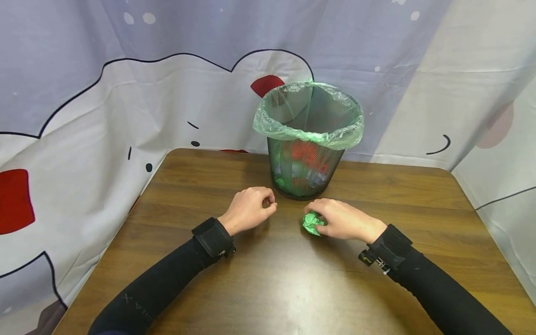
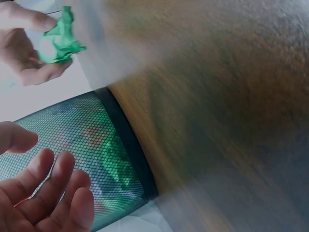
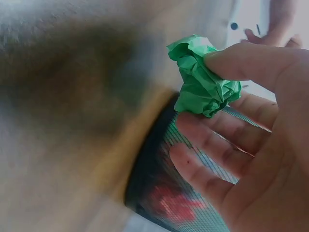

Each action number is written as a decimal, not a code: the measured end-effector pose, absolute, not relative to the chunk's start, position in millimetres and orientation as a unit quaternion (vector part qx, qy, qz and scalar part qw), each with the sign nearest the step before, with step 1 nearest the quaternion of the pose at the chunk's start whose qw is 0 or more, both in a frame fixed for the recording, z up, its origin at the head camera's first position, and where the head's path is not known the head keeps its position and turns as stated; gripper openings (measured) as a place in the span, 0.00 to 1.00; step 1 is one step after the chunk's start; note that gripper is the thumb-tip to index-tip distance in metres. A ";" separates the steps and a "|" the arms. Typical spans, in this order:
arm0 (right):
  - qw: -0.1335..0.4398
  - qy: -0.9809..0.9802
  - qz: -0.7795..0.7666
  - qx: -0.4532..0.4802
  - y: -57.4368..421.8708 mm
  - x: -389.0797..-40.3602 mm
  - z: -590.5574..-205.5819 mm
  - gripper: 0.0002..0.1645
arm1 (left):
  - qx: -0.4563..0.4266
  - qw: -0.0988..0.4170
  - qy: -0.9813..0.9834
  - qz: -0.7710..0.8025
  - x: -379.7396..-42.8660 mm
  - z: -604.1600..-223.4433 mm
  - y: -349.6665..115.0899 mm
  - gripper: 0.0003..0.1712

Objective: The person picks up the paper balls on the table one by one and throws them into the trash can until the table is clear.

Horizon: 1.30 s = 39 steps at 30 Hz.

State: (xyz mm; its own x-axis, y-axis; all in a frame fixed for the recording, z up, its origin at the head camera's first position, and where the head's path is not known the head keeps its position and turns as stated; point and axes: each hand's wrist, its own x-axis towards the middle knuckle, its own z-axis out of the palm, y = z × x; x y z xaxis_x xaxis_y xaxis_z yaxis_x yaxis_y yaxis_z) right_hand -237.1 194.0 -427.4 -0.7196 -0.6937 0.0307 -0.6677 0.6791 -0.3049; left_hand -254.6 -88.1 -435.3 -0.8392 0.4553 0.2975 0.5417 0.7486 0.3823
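My right hand (image 1: 341, 219) pinches a crumpled ball of green paper (image 1: 311, 223) between thumb and fingers, just in front of the bin. In the right wrist view the thumb presses on the paper ball (image 3: 205, 79) from one side, and the fingers lie behind and below it. To the left, my left hand (image 1: 251, 208) hovers over the table with loosely curled fingers and holds nothing; the left wrist view shows its fingers (image 2: 63, 166) apart. Behind both hands stands a black mesh wastebasket (image 1: 301, 172), upright, with crumpled red, green and whitish paper showing through its side.
A pale green plastic bag (image 1: 351, 135) lines the bin and folds over its rim. The brown wooden table (image 1: 201, 181) runs back to a printed curtain (image 1: 167, 102) hanging behind it and along both sides. Both wrists wear black straps with small cameras.
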 end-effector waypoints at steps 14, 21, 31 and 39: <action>-0.038 0.914 -0.126 -0.384 208.3 -231.6 -353.7 0.22 | -0.267 0.076 -0.933 -0.227 -255.5 -440.4 -86.9 0.04; -0.083 0.908 -0.105 -0.397 210.5 -230.5 -317.5 0.22 | -0.264 0.061 -0.933 -0.234 -255.9 -443.0 -88.0 0.05; -0.086 0.904 -0.106 -0.406 208.8 -230.2 -265.1 0.23 | -0.268 0.048 -0.934 -0.232 -256.3 -443.8 -87.5 0.05; -0.106 0.885 -0.140 -0.432 211.2 -236.8 -224.0 0.23 | -0.263 0.057 -0.937 -0.224 -256.4 -440.6 -87.0 0.04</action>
